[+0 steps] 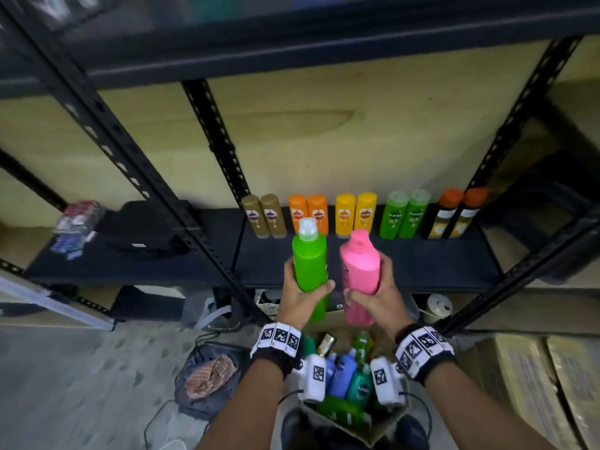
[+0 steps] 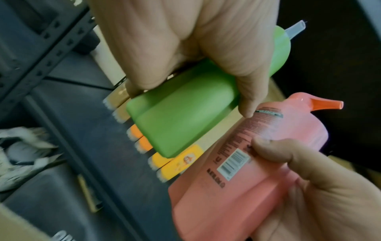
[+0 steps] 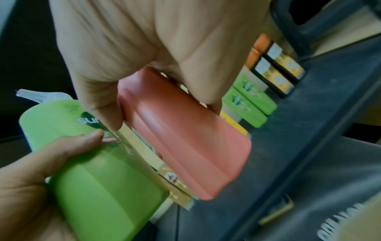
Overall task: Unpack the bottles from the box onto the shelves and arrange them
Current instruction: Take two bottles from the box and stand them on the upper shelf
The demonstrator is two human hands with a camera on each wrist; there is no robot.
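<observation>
The head view looks forward and steeply down from above, taking in both forearms, the black shelf (image 1: 406, 258) with its row of bottles against the back wall, and the open box (image 1: 383, 427) at the bottom edge. The left wrist view sits very close under the left hand (image 2: 185, 48), facing along the green bottle (image 2: 181, 117) towards the shelf, with the pink bottle (image 2: 237, 179) at lower right. The right wrist view mirrors it, close under the right hand (image 3: 154, 48). All three views share the two held bottles and part of the shelf row.
</observation>
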